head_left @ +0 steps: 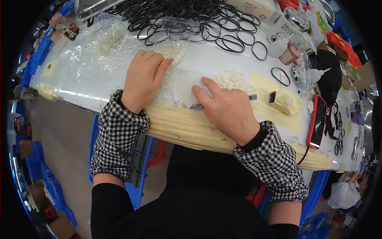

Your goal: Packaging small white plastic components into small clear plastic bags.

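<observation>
The right hand (230, 110) covers the middle of a grey cutter (253, 97), and the curled fingers of the left hand (142, 77) have their tips hidden, so whether they grip anything cannot be told. The top edge cuts off the heap of black bands (171, 12); at lower right, a co-worker (344, 194) in white is small and blurred.

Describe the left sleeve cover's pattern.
Left sleeve cover: black-and-white check, seen in head view.
</observation>
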`<state>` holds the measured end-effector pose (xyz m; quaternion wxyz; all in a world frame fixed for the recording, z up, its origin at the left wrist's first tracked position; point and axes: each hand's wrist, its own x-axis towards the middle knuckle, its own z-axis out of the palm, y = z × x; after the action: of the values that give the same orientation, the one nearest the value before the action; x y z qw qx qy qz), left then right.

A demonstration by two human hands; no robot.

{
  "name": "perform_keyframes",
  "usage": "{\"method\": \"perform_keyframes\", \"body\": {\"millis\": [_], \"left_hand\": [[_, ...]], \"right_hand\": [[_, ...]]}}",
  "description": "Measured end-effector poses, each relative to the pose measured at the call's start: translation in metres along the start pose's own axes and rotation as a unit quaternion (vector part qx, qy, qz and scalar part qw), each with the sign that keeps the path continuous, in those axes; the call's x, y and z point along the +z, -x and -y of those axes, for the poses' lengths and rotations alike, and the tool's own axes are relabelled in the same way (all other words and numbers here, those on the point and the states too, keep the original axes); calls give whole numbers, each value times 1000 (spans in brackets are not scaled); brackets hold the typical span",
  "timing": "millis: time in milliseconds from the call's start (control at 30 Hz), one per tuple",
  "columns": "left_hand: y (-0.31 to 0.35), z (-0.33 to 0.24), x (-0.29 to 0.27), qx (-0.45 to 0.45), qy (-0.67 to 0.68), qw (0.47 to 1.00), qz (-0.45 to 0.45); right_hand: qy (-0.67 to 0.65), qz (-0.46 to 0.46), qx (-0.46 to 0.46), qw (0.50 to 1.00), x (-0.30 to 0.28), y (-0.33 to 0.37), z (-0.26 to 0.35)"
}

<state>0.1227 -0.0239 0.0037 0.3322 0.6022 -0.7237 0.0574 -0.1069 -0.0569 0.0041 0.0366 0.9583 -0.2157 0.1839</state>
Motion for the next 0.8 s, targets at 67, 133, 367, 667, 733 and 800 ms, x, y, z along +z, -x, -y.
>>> {"method": "perform_keyframes", "body": {"millis": [67,133,367,667,733,800], "left_hand": [[0,5,0,1,0,1000,14],[1,7,0,3,-1,1000,21],[1,-7,-7,38,19,999,11],[12,-56,-6,-38,121,979,162],[8,-55,-1,-29,118,977,174],[6,-55,1,-29,123,973,191]], "right_hand": [[21,-19,0,1000,0,6,0],[33,-28,7,999,-3,12,-3],[-54,-82,91,991,-25,48,-18],[-171,-86,273,943,-53,77,-22],[-179,-79,274,942,-53,78,-21],[-185,-77,269,942,-52,76,-20]]}}
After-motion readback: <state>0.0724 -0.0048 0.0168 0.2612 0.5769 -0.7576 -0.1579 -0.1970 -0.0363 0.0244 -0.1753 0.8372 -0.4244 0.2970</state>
